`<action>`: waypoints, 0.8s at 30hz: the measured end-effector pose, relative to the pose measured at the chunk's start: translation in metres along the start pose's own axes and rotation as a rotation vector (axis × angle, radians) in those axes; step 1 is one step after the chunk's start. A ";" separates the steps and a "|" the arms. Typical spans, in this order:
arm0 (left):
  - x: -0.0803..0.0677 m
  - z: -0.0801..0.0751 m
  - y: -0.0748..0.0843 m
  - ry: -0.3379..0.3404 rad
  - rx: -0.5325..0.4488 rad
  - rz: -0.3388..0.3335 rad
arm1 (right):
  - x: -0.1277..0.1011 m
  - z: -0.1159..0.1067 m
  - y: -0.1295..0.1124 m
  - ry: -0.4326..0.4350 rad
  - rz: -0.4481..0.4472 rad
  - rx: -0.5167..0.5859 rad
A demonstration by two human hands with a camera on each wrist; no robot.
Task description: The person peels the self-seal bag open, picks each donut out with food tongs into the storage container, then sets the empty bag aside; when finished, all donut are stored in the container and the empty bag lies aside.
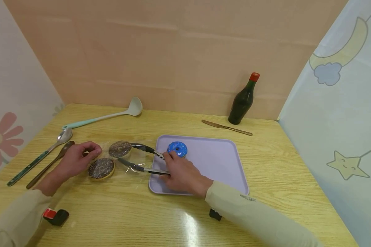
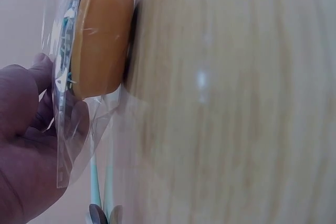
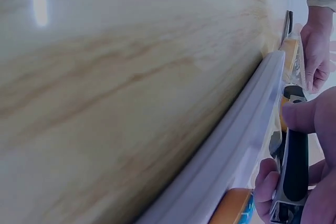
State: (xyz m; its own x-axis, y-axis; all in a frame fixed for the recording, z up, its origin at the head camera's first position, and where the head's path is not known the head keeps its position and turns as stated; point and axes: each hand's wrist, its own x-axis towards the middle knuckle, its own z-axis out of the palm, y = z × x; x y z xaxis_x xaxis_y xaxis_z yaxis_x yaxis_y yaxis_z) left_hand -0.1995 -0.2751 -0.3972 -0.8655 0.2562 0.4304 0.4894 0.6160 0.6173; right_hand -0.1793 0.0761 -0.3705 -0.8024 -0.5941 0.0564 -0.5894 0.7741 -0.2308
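Observation:
My left hand (image 1: 75,159) pinches the edge of a clear plastic bag (image 2: 62,150), which covers a chocolate-topped donut (image 1: 101,169). A second chocolate donut (image 1: 120,149) lies just beyond it, also within the clear film. In my right hand (image 1: 183,173) I grip a pair of tongs (image 3: 295,166) with metal arms and dark tips. Their spread tips point left, on either side of the farther donut's right part; whether they touch it I cannot tell. Behind my right fingers, a blue-iced donut (image 1: 177,148) sits on the lilac tray (image 1: 216,161).
Along the left lie a green-handled spoon (image 1: 46,156) and a brown wooden spoon (image 1: 57,156). A white ladle (image 1: 111,115) with a mint handle rests at the back. A copper-coloured knife (image 1: 227,128) and a dark bottle (image 1: 242,101) with a red cap are beyond the tray.

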 end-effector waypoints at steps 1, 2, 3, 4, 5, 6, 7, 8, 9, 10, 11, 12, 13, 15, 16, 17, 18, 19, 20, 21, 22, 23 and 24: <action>0.001 0.000 0.000 0.003 0.003 -0.002 | -0.002 -0.002 0.001 0.002 -0.002 0.001; 0.001 0.000 0.000 0.005 0.007 -0.006 | -0.004 -0.003 0.002 0.000 -0.001 0.002; 0.001 0.000 0.000 0.007 0.011 -0.009 | -0.007 -0.004 0.004 -0.001 0.000 0.004; 0.002 0.000 0.000 0.007 0.013 -0.012 | -0.009 -0.006 0.005 -0.002 0.001 0.007; 0.002 0.000 0.000 0.008 0.015 -0.016 | -0.012 -0.007 0.006 -0.004 0.004 0.011; 0.002 -0.001 0.001 0.011 0.019 -0.022 | -0.015 -0.008 0.007 -0.005 0.009 0.014; 0.002 -0.001 0.001 0.011 0.022 -0.030 | -0.018 -0.009 0.009 -0.005 0.014 0.018; 0.002 -0.001 0.002 0.009 0.023 -0.037 | -0.022 -0.009 0.011 -0.003 0.016 0.022; 0.002 -0.001 0.002 0.008 0.024 -0.041 | -0.025 -0.009 0.012 0.001 0.019 0.026; 0.002 -0.001 0.002 0.007 0.027 -0.046 | -0.029 -0.010 0.014 0.007 0.019 0.031; 0.002 -0.002 0.003 0.007 0.028 -0.050 | -0.033 -0.010 0.016 0.012 0.020 0.034; 0.002 -0.002 0.002 0.009 0.029 -0.050 | -0.036 -0.011 0.017 0.020 0.020 0.039; 0.002 -0.002 0.002 0.010 0.030 -0.048 | -0.040 -0.011 0.019 0.026 0.020 0.042; 0.002 -0.002 0.001 0.022 0.031 -0.036 | -0.048 -0.013 0.022 0.040 0.023 0.045; 0.002 -0.002 0.000 0.027 0.031 -0.033 | -0.052 -0.014 0.024 0.047 0.023 0.047; 0.002 -0.002 0.000 0.031 0.030 -0.028 | -0.056 -0.014 0.026 0.050 0.028 0.046; 0.002 -0.002 0.000 0.034 0.027 -0.024 | -0.060 -0.015 0.028 0.054 0.031 0.044; 0.001 -0.002 0.000 0.033 0.024 -0.027 | -0.064 -0.016 0.030 0.058 0.035 0.039; 0.001 -0.002 0.000 0.033 0.024 -0.029 | -0.068 -0.016 0.032 0.063 0.038 0.036; 0.000 -0.002 0.000 0.031 0.024 -0.032 | -0.073 -0.016 0.034 0.068 0.043 0.033; 0.000 -0.001 0.000 0.028 0.025 -0.038 | -0.078 -0.017 0.036 0.074 0.049 0.034; 0.000 -0.001 -0.001 0.027 0.028 -0.039 | -0.082 -0.018 0.038 0.085 0.053 0.033; -0.001 -0.001 -0.001 0.026 0.031 -0.041 | -0.087 -0.019 0.041 0.101 0.054 0.034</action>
State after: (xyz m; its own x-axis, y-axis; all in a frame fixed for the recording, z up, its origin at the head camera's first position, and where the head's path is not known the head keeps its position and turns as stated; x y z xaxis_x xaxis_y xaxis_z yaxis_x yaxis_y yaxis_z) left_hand -0.1994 -0.2767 -0.3974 -0.8817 0.2110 0.4220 0.4493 0.6484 0.6145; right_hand -0.1351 0.1634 -0.3668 -0.8390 -0.5257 0.1402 -0.5433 0.7952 -0.2693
